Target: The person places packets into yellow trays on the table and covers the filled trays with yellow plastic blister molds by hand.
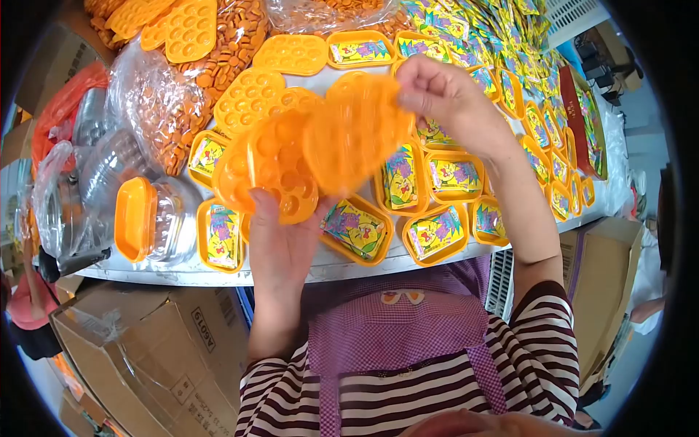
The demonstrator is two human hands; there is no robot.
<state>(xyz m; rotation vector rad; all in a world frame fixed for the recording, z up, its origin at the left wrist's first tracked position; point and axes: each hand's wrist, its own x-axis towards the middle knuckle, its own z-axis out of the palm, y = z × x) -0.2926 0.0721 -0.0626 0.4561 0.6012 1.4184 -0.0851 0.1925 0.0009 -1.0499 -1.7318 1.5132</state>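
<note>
My left hand (284,244), palm up with its thumb on the front, grips orange plastic trays with round hollows (280,167); at least two overlap there. In my right hand (455,105), the fingers pinch the upper right edge of another orange tray (357,138), smeared by motion. This tray is tilted and overlaps the left-hand ones in the view, so I cannot tell whether they touch. Below and behind my hands, shallow orange boxes (464,246) stand on the table, several holding yellow printed packets (435,233).
More hollowed trays (251,98) lie at the back left, beside a clear bag of small orange pieces (196,109). Stacked clear containers (173,218) stand at left. Loose packets (495,29) pile up at the back right. A cardboard box (145,349) is below the table's front edge (342,273).
</note>
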